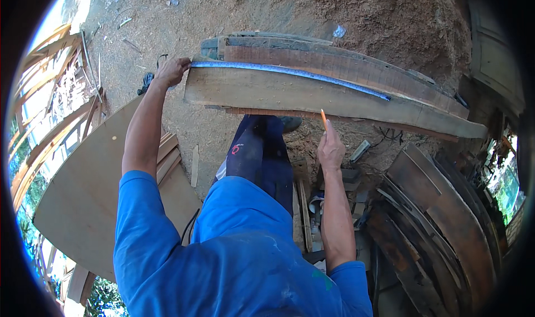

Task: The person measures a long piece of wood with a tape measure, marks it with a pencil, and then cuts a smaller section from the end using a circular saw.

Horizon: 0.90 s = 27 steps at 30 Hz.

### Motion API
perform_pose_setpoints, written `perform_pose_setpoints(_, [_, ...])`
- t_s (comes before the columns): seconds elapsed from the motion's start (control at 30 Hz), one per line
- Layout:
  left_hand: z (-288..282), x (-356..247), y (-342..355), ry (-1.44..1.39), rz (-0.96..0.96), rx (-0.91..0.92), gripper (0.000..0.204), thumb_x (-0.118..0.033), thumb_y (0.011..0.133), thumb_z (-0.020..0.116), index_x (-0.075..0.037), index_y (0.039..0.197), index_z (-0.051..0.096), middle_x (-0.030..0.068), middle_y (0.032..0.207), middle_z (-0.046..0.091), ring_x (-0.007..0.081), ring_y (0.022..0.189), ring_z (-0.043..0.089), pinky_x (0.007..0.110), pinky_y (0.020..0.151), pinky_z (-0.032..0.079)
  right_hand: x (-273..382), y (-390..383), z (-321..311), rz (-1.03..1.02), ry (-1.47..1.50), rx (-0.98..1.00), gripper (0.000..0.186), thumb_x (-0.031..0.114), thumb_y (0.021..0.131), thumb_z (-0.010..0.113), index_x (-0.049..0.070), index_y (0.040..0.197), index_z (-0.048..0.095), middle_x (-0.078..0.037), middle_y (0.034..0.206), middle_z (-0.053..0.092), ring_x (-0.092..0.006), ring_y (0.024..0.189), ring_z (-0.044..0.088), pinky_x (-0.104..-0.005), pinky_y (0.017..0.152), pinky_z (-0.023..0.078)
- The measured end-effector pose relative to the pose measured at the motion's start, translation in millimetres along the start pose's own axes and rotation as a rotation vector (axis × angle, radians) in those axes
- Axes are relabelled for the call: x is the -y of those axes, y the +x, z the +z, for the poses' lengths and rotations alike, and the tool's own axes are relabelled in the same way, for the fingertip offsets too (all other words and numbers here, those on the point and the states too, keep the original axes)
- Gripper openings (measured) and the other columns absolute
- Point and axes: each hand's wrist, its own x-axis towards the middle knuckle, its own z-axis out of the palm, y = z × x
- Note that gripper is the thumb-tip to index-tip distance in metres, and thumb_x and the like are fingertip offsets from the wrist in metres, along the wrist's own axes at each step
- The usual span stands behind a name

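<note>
A long wooden plank [267, 89] lies across in front of me, its left end squared and its right end tapering. Along its far edge runs a narrow blue-white measuring tape [290, 71], stretching from the left end to well past the middle. My left hand [174, 71] is closed at the tape's left end, pinching it by the plank's corner; the fingertips are partly hidden. On the near side of the plank, my right hand [331, 148] grips an orange pencil [324, 119], its tip pointing up toward the board and apart from the tape.
Another reddish board [312, 57] lies just beyond the plank. A large curved plywood sheet [83, 189] rests at my left, with curved slats [39, 144] beyond it. Several dark curved boards [446, 216] are stacked at the right. Sawdust [401, 27] covers the ground ahead.
</note>
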Motion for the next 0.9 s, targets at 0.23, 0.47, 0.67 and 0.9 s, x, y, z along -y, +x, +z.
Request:
perform_pose_setpoints(0.23, [-4.2,20.1,-9.4,-0.021,-0.044,0.126,0.035,-0.041,0.102,0.046,-0.017,0.122,0.061,0.0202,0.105,0.068,0.0413,0.099,0.064,0.050,0.078,0.049,-16.1,-4.5,-5.7,-0.054,0.065,-0.138,0.046,0.012,0.092,0.056,0.011,0.139,0.052,-0.018,0.102,0.068,-0.0378,0.081,0.068,-0.0485,0.068,0.055])
perform_pose_setpoints(0.47, [-9.0,9.1,-13.8,-0.127,0.256,0.069,0.035,-0.033,0.103,0.046,-0.004,0.117,0.061,0.0239,0.105,0.066,0.0431,0.101,0.061,0.049,0.082,0.047,-11.6,11.2,-15.9,0.172,0.115,-0.123,0.042,0.008,0.092,0.056,0.010,0.134,0.056,-0.019,0.116,0.067,-0.0385,0.098,0.067,-0.0449,0.082,0.056])
perform_pose_setpoints(0.67, [-3.2,22.6,-7.6,-0.151,0.079,0.147,0.035,-0.029,0.103,0.045,-0.002,0.119,0.061,0.0243,0.118,0.064,0.0430,0.112,0.058,0.048,0.091,0.048,-19.1,29.8,-34.9,0.186,0.106,-0.174,0.042,0.006,0.093,0.053,0.013,0.134,0.056,-0.018,0.111,0.068,-0.0365,0.097,0.067,-0.0436,0.080,0.056])
perform_pose_setpoints(0.9, [11.6,36.0,-0.4,-0.192,0.230,0.010,0.038,-0.030,0.103,0.046,0.003,0.117,0.059,0.0266,0.113,0.064,0.0437,0.110,0.058,0.047,0.091,0.046,-30.1,23.8,-30.5,0.143,0.131,-0.273,0.043,0.006,0.090,0.055,0.014,0.132,0.058,-0.016,0.095,0.064,-0.0384,0.084,0.065,-0.0475,0.075,0.054])
